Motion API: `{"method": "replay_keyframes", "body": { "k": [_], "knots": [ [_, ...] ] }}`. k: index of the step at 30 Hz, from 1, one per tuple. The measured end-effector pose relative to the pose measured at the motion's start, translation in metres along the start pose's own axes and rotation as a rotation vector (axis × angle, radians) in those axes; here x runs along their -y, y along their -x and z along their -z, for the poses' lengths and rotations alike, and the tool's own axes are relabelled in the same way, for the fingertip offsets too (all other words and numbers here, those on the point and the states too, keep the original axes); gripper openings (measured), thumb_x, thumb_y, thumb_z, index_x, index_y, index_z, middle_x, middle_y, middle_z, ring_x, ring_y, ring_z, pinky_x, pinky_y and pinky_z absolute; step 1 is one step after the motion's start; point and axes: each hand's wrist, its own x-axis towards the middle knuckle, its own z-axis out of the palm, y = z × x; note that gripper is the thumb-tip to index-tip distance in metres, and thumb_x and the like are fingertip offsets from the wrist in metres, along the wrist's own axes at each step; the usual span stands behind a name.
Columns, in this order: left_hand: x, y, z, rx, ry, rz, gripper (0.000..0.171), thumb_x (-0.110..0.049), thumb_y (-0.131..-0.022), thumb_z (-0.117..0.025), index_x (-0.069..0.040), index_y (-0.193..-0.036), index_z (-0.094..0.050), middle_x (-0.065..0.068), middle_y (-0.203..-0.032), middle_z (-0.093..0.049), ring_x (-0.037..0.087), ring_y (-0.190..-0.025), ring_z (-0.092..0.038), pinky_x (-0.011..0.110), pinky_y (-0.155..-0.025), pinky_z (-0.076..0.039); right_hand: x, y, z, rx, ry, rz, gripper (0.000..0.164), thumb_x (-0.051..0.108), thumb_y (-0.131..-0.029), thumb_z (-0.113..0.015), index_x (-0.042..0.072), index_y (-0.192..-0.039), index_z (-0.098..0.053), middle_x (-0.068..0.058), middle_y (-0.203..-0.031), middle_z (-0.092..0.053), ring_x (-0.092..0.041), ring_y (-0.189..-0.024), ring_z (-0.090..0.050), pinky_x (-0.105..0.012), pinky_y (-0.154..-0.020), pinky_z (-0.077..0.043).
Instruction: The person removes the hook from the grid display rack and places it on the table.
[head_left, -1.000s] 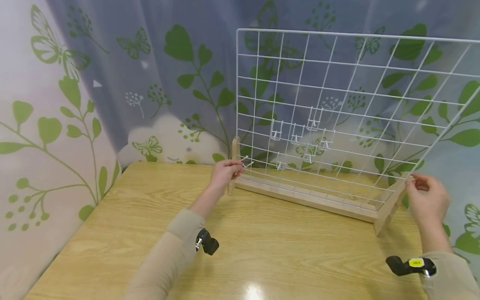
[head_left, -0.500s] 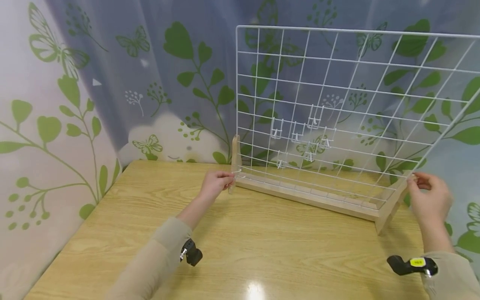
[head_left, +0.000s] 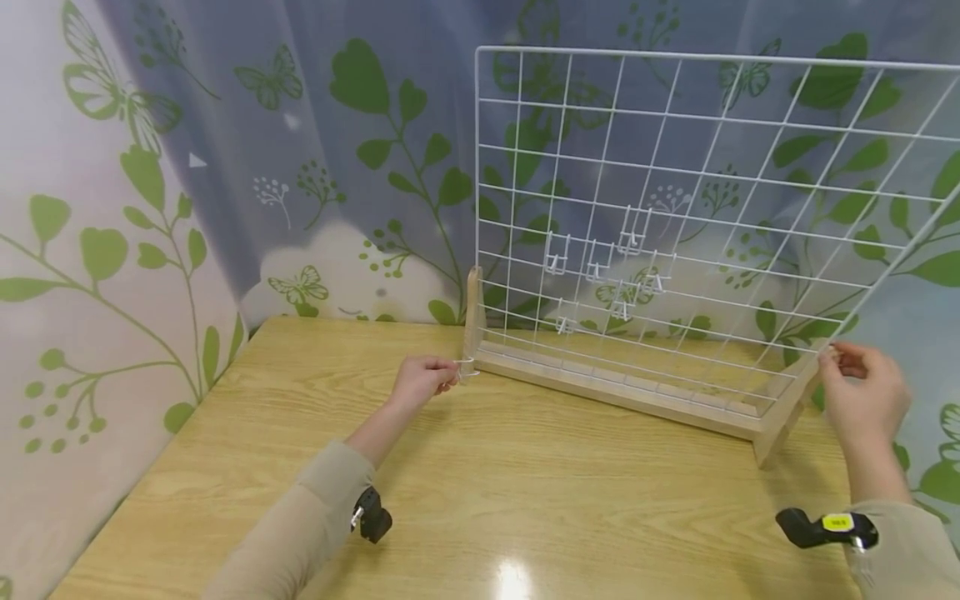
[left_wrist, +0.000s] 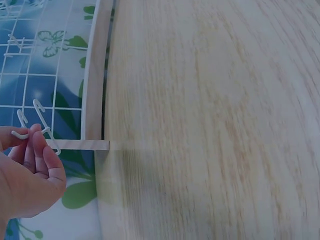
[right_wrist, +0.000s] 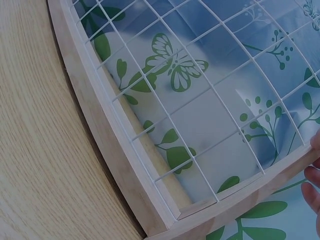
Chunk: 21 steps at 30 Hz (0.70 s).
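A white wire grid panel [head_left: 600, 154] stands in a wooden base [head_left: 637, 397] on the table. Several white wire hooks [head_left: 595, 272] hang on its lower middle. Between thumb and fingers my left hand [head_left: 422, 382] pinches a loose white wire hook [left_wrist: 45, 125], close by the base's left foot. Its two bent prongs point away from the fingers in the left wrist view. My right hand [head_left: 866, 396] grips the upper end of the base's right wooden foot [head_left: 787, 417]; only its fingers [right_wrist: 312, 175] show at the edge of the right wrist view.
The wooden table [head_left: 480, 500] reaches forward to a patterned curtain [head_left: 360, 192] behind the panel and along the left side. Black wrist cameras are strapped over both beige sleeves [head_left: 315, 500].
My left hand, with the hook in it, has moved left and down, away from the grid panel. The right hand stays at the right foot.
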Motion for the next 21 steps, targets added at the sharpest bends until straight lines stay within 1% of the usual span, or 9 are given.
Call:
{"method": "replay_keyframes", "body": {
  "k": [2, 5, 7, 10, 13, 18, 21],
  "knots": [
    [0.002, 0.001, 0.001, 0.004, -0.009, 0.012, 0.019, -0.003, -0.088, -0.059, 0.011, -0.100, -0.065, 0.005, -0.075, -0.067, 0.008, -0.063, -0.054, 0.028, -0.067, -0.049, -0.001, 0.000, 0.001, -0.001, -0.018, -0.002, 0.038, 0.020, -0.093, -0.051, -0.002, -0.123, -0.057, 0.023, -0.083, -0.040, 0.018, -0.072, -0.028, -0.042, -0.099, -0.029],
    [0.005, 0.001, 0.002, 0.009, 0.000, 0.035, 0.020, -0.002, -0.089, -0.059, 0.011, -0.102, -0.065, 0.005, -0.075, -0.066, 0.008, -0.064, -0.054, 0.029, -0.069, -0.049, -0.001, -0.001, 0.001, -0.011, -0.044, 0.000, 0.038, 0.021, -0.092, -0.053, -0.001, -0.122, -0.058, 0.031, -0.077, -0.036, 0.019, -0.072, -0.031, -0.034, -0.096, -0.029],
    [0.007, 0.000, 0.004, 0.013, -0.001, 0.045, 0.021, -0.002, -0.089, -0.058, 0.012, -0.103, -0.064, 0.005, -0.076, -0.067, 0.008, -0.064, -0.054, 0.030, -0.071, -0.050, -0.001, -0.001, 0.001, -0.017, -0.046, 0.011, 0.038, 0.021, -0.092, -0.053, -0.002, -0.121, -0.058, 0.032, -0.075, -0.035, 0.019, -0.071, -0.032, -0.032, -0.094, -0.029],
    [0.011, 0.000, 0.005, 0.018, -0.010, 0.059, 0.020, -0.002, -0.089, -0.057, 0.012, -0.103, -0.064, 0.008, -0.078, -0.067, 0.008, -0.064, -0.055, 0.031, -0.072, -0.050, -0.002, -0.001, 0.000, -0.027, -0.054, 0.026, 0.037, 0.020, -0.091, -0.054, -0.003, -0.120, -0.059, 0.033, -0.074, -0.036, 0.019, -0.071, -0.032, -0.032, -0.095, -0.030],
    [0.015, -0.001, 0.007, 0.027, -0.026, 0.060, 0.021, -0.003, -0.090, -0.058, 0.012, -0.103, -0.064, 0.010, -0.080, -0.067, 0.009, -0.065, -0.056, 0.031, -0.073, -0.051, -0.002, 0.000, 0.000, -0.028, -0.060, 0.022, 0.037, 0.020, -0.091, -0.054, -0.003, -0.120, -0.059, 0.033, -0.075, -0.036, 0.020, -0.071, -0.032, -0.031, -0.095, -0.029],
    [0.022, 0.000, 0.009, 0.032, -0.068, 0.079, 0.020, -0.005, -0.090, -0.059, 0.009, -0.103, -0.065, 0.010, -0.083, -0.068, 0.010, -0.069, -0.057, 0.031, -0.073, -0.050, -0.002, 0.000, -0.001, -0.033, -0.070, 0.003, 0.038, 0.021, -0.091, -0.055, -0.003, -0.120, -0.059, 0.031, -0.077, -0.037, 0.019, -0.071, -0.034, -0.020, -0.086, -0.028],
    [0.024, 0.002, 0.011, 0.037, -0.102, 0.089, 0.020, -0.006, -0.090, -0.058, 0.008, -0.102, -0.065, 0.012, -0.086, -0.068, 0.013, -0.071, -0.057, 0.032, -0.072, -0.050, -0.001, -0.001, 0.000, -0.033, -0.076, -0.010, 0.038, 0.022, -0.091, -0.054, -0.002, -0.120, -0.059, 0.031, -0.077, -0.038, 0.019, -0.070, -0.035, -0.019, -0.086, -0.028]
  ]
}}
